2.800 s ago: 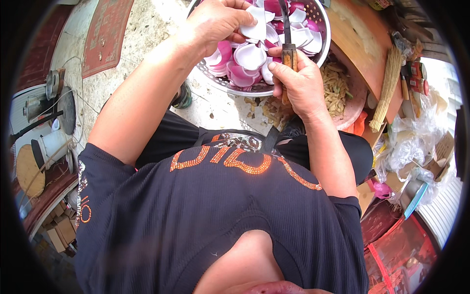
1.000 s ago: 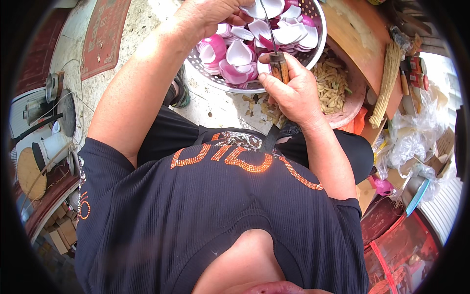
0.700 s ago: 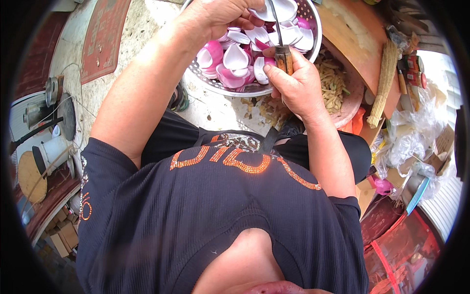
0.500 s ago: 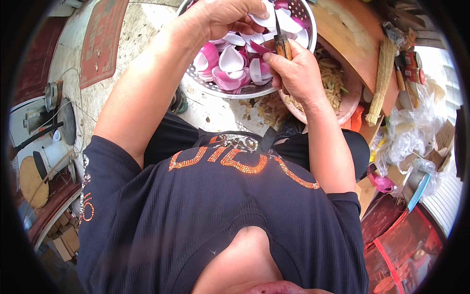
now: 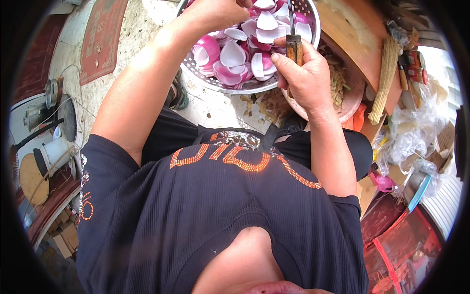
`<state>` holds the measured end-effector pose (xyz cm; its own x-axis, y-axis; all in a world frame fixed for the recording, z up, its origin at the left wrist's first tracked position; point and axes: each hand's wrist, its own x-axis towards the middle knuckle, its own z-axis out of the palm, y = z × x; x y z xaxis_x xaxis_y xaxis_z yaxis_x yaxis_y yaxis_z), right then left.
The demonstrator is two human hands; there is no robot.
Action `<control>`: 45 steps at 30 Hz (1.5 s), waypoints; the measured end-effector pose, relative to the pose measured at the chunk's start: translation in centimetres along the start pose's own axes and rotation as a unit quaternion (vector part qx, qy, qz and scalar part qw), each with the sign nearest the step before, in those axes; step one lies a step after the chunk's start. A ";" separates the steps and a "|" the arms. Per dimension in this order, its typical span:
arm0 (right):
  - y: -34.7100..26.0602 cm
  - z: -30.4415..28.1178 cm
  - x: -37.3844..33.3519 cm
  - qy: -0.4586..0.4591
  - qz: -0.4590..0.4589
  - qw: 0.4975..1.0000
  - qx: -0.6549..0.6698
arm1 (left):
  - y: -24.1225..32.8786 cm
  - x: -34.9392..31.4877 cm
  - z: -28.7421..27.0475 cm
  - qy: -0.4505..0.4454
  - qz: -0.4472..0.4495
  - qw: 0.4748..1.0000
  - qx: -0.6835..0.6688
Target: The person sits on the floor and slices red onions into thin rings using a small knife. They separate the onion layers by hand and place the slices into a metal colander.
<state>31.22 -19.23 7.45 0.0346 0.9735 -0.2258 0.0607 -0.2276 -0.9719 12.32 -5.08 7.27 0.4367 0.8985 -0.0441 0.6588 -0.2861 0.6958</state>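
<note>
Knife: worn wooden handle inside the right fingers, narrow dark blade extending beyond them.
Right hand: I see fingers curled around that handle.
Left hand: fingertips cropped; I can't tell their opening or hold.
Onion pieces: cupped, purple-and-white, between both hands' fingers, in a perforated colander.

Large orange beaded lettering runs across the chest of a black ribbed short-sleeved shirt; smaller orange beaded characters stand on the outer side of its left sleeve. Toward the left edge of the pale stained floor, a flat red rectangular panel bears faint, blurred lettering. Marks on small red-and-black cylindrical containers are too small to read.
</note>
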 end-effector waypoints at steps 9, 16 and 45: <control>0.5 0.3 -0.4 -0.013 -0.013 0.999 -0.034 | -0.6 -3.8 1.9 -0.110 0.053 0.925 0.361; 1.0 1.1 -1.0 -0.036 -0.078 0.993 -0.081 | -1.6 -1.2 -0.7 0.048 -0.011 0.999 0.022; 1.0 1.6 -0.9 -0.064 -0.043 0.990 -0.115 | 1.0 -0.8 -1.3 -0.002 -0.201 0.858 -0.473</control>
<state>29.70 -20.35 6.56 -0.1056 0.9808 -0.1639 0.2833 -0.1284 -0.9504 11.83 -5.69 8.99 0.2941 0.8598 -0.4174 -0.0346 0.4460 0.8943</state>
